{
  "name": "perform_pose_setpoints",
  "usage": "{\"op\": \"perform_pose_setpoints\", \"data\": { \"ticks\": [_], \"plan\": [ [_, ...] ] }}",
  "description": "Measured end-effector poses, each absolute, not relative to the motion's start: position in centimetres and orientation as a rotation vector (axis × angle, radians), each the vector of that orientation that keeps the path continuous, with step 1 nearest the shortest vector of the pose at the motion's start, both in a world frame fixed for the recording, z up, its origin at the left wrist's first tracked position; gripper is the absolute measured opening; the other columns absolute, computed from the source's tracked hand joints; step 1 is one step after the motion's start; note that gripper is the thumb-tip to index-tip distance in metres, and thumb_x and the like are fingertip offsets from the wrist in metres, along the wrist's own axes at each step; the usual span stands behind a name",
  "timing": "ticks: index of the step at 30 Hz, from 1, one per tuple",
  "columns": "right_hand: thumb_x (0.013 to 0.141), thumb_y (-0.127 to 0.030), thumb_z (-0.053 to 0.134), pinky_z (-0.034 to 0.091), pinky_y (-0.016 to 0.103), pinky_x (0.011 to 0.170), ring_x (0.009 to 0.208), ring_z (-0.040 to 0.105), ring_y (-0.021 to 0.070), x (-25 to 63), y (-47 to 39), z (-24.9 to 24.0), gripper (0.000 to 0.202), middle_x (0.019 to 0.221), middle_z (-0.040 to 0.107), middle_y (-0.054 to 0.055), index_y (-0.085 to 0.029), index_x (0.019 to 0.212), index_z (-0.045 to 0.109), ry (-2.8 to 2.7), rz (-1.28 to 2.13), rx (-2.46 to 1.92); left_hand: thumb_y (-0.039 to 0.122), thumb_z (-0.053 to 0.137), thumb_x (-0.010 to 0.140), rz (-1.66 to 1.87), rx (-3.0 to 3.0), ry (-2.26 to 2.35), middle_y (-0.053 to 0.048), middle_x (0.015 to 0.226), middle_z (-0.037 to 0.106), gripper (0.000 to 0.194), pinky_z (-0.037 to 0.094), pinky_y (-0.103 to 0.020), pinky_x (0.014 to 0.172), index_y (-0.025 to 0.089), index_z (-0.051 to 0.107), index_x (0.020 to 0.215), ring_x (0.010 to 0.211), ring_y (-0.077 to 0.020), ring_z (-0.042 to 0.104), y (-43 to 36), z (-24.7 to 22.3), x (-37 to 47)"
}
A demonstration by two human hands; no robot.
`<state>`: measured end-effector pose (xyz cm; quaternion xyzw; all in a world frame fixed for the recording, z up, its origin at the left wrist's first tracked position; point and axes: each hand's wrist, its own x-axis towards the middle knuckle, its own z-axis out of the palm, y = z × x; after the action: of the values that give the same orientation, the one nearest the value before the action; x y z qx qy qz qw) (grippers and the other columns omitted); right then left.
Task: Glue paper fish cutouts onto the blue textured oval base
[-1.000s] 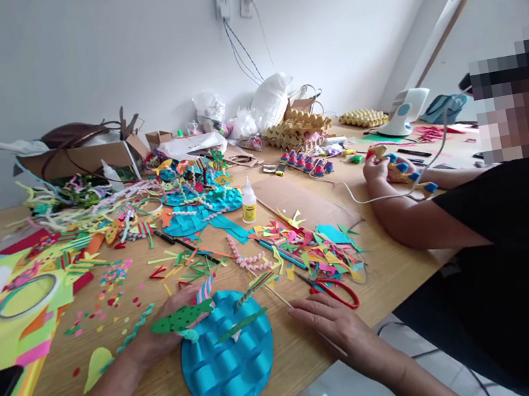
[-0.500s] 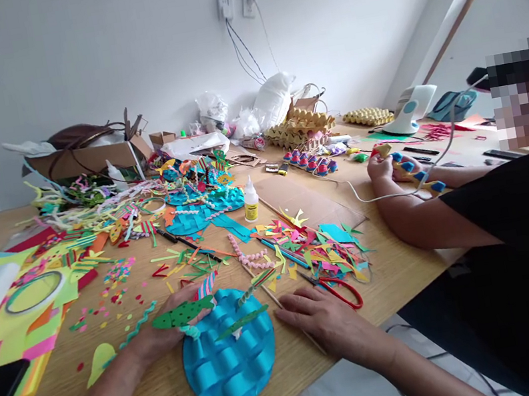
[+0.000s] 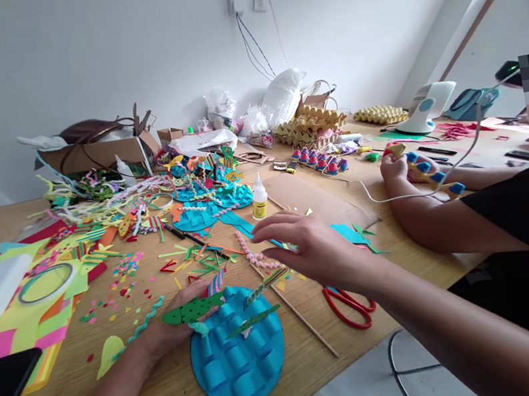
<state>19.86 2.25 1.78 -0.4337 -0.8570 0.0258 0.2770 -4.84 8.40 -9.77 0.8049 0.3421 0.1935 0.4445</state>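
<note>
A round blue paper piece point(image 3: 241, 364) with raised loops lies at the table's front edge, carrying paper fish and twisted strips. My left hand point(image 3: 173, 318) is at its upper left side, its fingers partly hidden behind a green spotted paper fish point(image 3: 193, 310); whether it grips anything is unclear. Above the paper scraps, my right hand point(image 3: 310, 244) hovers with its fingers apart and nothing held, close below the glue bottle point(image 3: 259, 200). Beneath my right forearm's left side are red-handled scissors point(image 3: 351, 308) and a thin wooden stick point(image 3: 299, 314).
Coloured paper point(image 3: 36, 290), a tape roll point(image 3: 47, 284) and a black phone point(image 3: 5, 390) lie at left. Behind stand a cardboard box point(image 3: 95, 155) and egg cartons point(image 3: 308, 126). At right, another person's hands point(image 3: 394, 166) hold a painted egg-carton strip point(image 3: 421, 166).
My right hand has lifted off the table beside the stick and moved up and forward over the scraps. The view has shifted slightly; my left hand stays by the blue piece.
</note>
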Motion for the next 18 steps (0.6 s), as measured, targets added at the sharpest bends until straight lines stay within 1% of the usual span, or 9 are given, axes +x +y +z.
{"op": "perform_pose_setpoints", "data": {
  "ticks": [2,5,7,10,12,14,16,18],
  "plan": [
    [0.081,-0.014,0.055,0.044,0.033,0.084,0.096,0.057,0.0178,17.5,3.8,2.7,0.016,0.099,0.065,0.008,-0.015,0.095,0.063,-2.549,0.114,-1.078,0.035,0.053,0.082,0.471,2.018,0.838,-0.005,0.111,0.062,0.044,0.04,-0.032,0.09,0.02,0.049,0.123,0.099,-0.0234,0.056,8.5,-9.7,-4.9],
    [0.077,-0.016,0.062,0.042,0.032,0.085,0.1,0.055,0.019,15.0,5.9,2.4,0.021,0.099,0.066,0.008,-0.016,0.098,0.063,-2.791,0.179,-1.032,0.033,0.052,0.082,0.458,2.05,0.831,-0.004,0.116,0.06,0.041,0.04,-0.031,0.091,0.02,0.051,0.121,0.102,-0.0234,0.054,8.4,-9.5,-4.8],
    [0.078,-0.019,0.06,0.042,0.029,0.081,0.097,0.057,0.0183,14.1,6.9,1.7,0.021,0.098,0.066,0.007,-0.018,0.098,0.064,-2.874,0.267,-1.088,0.033,0.051,0.082,0.449,2.069,0.841,-0.004,0.111,0.062,0.037,0.042,-0.031,0.088,0.019,0.054,0.116,0.1,-0.0233,0.055,8.4,-9.4,-4.7],
    [0.079,-0.022,0.057,0.041,0.026,0.073,0.09,0.059,0.0181,13.6,7.5,0.8,0.019,0.092,0.068,0.005,-0.021,0.096,0.066,-2.939,0.333,-1.165,0.034,0.051,0.08,0.445,2.095,0.885,-0.007,0.097,0.065,0.027,0.045,-0.031,0.079,0.017,0.061,0.099,0.09,-0.0235,0.058,8.5,-9.6,-4.5],
    [0.078,-0.024,0.056,0.04,0.026,0.068,0.085,0.06,0.0186,13.5,7.5,0.5,0.018,0.087,0.069,0.004,-0.022,0.092,0.068,-2.965,0.307,-1.202,0.033,0.051,0.078,0.449,2.112,0.92,-0.008,0.092,0.066,0.023,0.045,-0.033,0.075,0.016,0.061,0.09,0.084,-0.0238,0.058,8.6,-9.8,-4.4],
    [0.077,-0.024,0.056,0.038,0.026,0.064,0.082,0.061,0.0196,13.5,7.3,0.3,0.017,0.084,0.069,0.004,-0.022,0.088,0.069,-2.979,0.237,-1.235,0.033,0.051,0.077,0.449,2.125,0.937,-0.008,0.088,0.065,0.02,0.045,-0.033,0.073,0.016,0.06,0.084,0.081,-0.0233,0.058,8.7,-9.9,-4.3],
    [0.076,-0.026,0.055,0.037,0.027,0.062,0.08,0.061,0.0209,13.3,7.1,0.3,0.017,0.083,0.069,0.005,-0.022,0.086,0.069,-2.978,0.16,-1.256,0.033,0.051,0.077,0.45,2.131,0.931,-0.007,0.087,0.065,0.02,0.045,-0.033,0.074,0.017,0.059,0.084,0.081,-0.0226,0.058,8.6,-9.8,-4.3],
    [0.077,-0.028,0.052,0.037,0.028,0.062,0.079,0.061,0.0218,13.2,7.0,0.3,0.019,0.083,0.069,0.007,-0.021,0.085,0.068,-2.978,0.111,-1.275,0.033,0.052,0.077,0.466,2.127,0.896,-0.007,0.093,0.066,0.021,0.045,-0.032,0.077,0.018,0.058,0.09,0.085,-0.0223,0.058,8.5,-9.6,-4.3]
  ]
}}
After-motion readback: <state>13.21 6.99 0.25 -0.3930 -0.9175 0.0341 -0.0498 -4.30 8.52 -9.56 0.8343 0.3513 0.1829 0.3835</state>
